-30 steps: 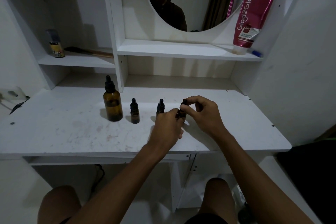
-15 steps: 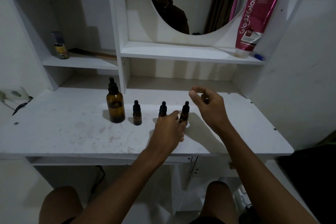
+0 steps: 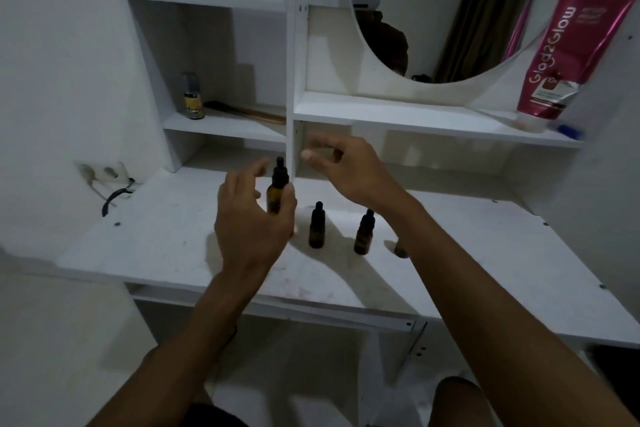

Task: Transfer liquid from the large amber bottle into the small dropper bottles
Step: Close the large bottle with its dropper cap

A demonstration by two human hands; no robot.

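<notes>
The large amber bottle (image 3: 277,191) with a black dropper cap stands on the white desk (image 3: 166,236), close to the shelf divider. My left hand (image 3: 252,218) cups it from the front, thumb at its right side, fingers spread to its left with a gap showing; its base is hidden. My right hand (image 3: 346,170) hovers empty just right of the cap, fingers loosely curled. Two small dropper bottles (image 3: 317,229) (image 3: 363,234) stand capped to the right. A third small bottle (image 3: 401,248) is mostly hidden behind my right forearm.
White shelves rise behind the desk, with a vertical divider (image 3: 296,80) right behind the large bottle. A pink tube (image 3: 568,55) leans at the right by the round mirror (image 3: 433,10). A small yellow-labelled bottle (image 3: 193,97) and a comb (image 3: 249,113) sit on the left shelf. A wall socket (image 3: 104,173) is at left.
Both hands have left the rightmost small bottle and moved left to the large amber bottle. The small bottle now stands capped on the desk. The view has shifted left.
</notes>
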